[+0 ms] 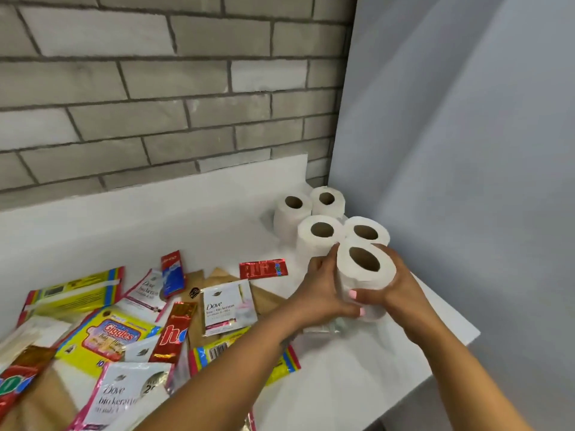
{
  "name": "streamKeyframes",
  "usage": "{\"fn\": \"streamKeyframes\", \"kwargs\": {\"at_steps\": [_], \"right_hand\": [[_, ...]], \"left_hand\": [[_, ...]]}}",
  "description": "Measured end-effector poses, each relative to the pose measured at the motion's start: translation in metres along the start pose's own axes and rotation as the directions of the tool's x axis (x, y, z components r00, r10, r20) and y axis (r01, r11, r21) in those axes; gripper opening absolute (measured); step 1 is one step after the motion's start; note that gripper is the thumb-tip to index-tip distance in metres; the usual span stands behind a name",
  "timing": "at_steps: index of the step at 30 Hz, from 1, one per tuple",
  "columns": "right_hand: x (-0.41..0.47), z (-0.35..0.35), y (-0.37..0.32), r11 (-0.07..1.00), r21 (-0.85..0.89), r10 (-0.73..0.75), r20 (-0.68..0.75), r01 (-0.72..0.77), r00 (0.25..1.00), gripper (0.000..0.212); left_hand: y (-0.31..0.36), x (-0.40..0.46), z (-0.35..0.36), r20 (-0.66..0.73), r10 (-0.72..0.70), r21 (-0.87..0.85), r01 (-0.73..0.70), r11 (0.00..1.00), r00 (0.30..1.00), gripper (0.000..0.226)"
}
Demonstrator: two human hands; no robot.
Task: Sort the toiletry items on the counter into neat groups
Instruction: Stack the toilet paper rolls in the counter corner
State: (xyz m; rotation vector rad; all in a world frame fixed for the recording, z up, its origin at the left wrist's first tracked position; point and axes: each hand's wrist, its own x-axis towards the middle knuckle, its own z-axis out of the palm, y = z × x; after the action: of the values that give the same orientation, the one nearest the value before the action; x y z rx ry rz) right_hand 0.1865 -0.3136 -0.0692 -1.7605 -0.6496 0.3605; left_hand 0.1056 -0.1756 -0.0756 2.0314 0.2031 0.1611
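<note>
Rolls (317,219) stand grouped at 2 o'clock on the counter (357,362), where both hands, left (323,290) and right (401,284), clasp a fifth roll (364,269) upright just beside them, apparently setting it down; sachets (217,306) at 8 o'clock likely come next.
</note>
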Motion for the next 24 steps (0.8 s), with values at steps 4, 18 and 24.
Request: {"fn": "streamKeyframes", "kwargs": {"at_steps": [4,18,24], "right_hand": [[0.008,-0.023,0.028,0.999,-0.027,0.031,-0.004,-0.031,1.000,0.084],[-0.006,-0.021,0.027,0.986,-0.028,0.159,-0.109,-0.162,0.981,0.126],[-0.031,0.005,-0.013,0.984,-0.167,-0.035,-0.499,-0.056,0.866,0.089]], "left_hand": [[-0.005,0.017,0.024,0.050,-0.005,-0.022,0.006,1.000,0.999,0.106],[-0.008,0.000,0.021,0.053,-0.073,0.119,0.067,0.991,0.996,0.086],[-0.020,-0.035,-0.022,-0.086,-0.098,0.148,0.110,0.983,0.991,0.071]]}}
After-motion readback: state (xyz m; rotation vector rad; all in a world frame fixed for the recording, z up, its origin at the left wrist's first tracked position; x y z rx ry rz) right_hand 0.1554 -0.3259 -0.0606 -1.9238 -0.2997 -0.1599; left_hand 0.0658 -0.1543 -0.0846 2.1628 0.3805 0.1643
